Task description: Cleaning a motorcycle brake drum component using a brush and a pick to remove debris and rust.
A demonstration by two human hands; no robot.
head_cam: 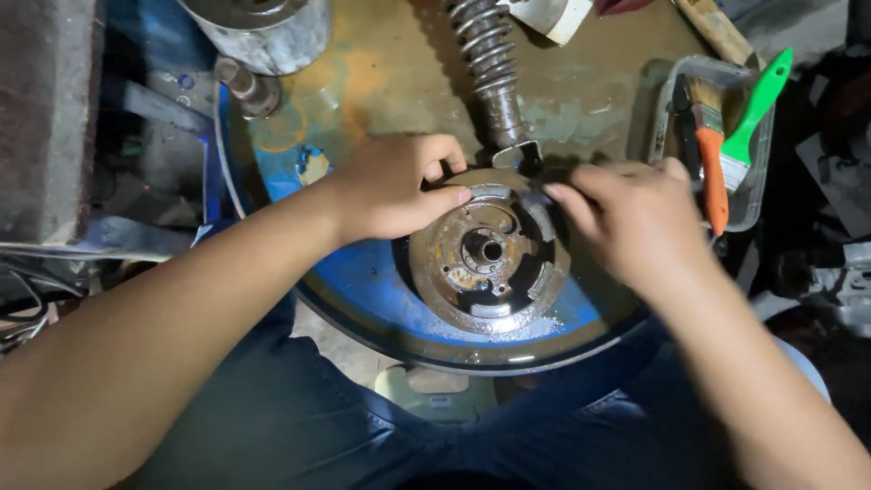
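Rust-stained and flaking blue, the round drum top (363,82) serves as the work surface, with dim, cluttered floor all around it. Near its front edge lies a rusty flywheel rotor (488,259), open face up, its central hub and inner magnets showing. The left hand (395,186) rests on the rotor's upper left rim, thumb pressed flat along the rim and the other fingers curled under. The right hand (635,213) meets the upper right rim, its fingers held together and pointing inward; whether they pinch anything I cannot tell, as they are blurred. Just behind the rotor, a coil-spring shock absorber (490,63) stretches away across the drum. To the right sits a clear plastic tray (753,195) holding an orange-handled paintbrush (712,168) and a green-handled brush (753,104). A grey metal cylinder (263,27) stands at the far left.
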